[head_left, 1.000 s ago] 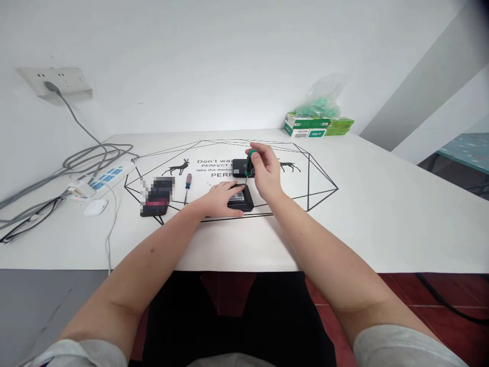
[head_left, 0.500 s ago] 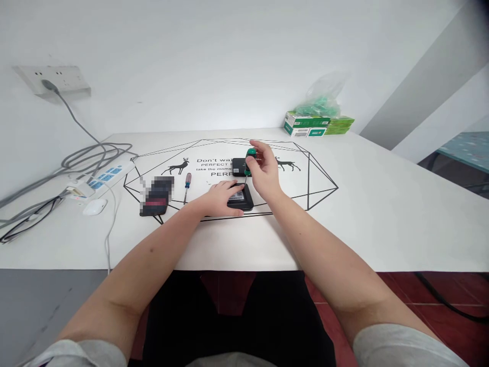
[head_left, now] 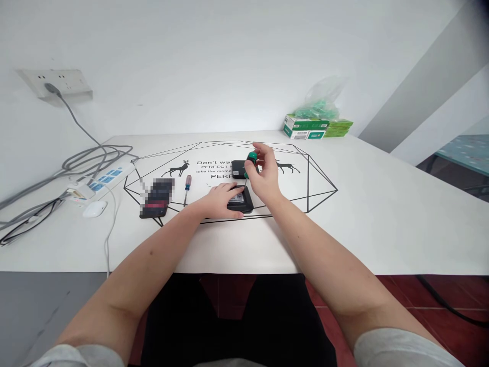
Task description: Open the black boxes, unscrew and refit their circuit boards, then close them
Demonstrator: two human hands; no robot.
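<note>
My right hand [head_left: 267, 176] is closed around the handle of a green-and-black screwdriver [head_left: 252, 156], index finger raised near its top. The thin shaft points down at the far edge of a black rectangular case [head_left: 246, 205] with a labelled panel; its tip is too small to make out. Holding that case down on the table is my left hand [head_left: 218, 202], its fingers across the far side and thumb along the near edge. A second flat black piece [head_left: 239, 168] with a small white label lies just behind, partly covered by my right hand.
To the left lie another screwdriver [head_left: 187, 186] and a dark, pixelated phone-like object [head_left: 156, 203]. A white power strip [head_left: 110, 177], cables and a white earbud case [head_left: 95, 209] are farther left. Green-and-white boxes [head_left: 305, 125] under a plastic bag stand at the back right.
The camera view has tipped slightly, so everything sits a little lower. The screwdriver leans slightly more to the right at its top. My left hand stays on the case.
</note>
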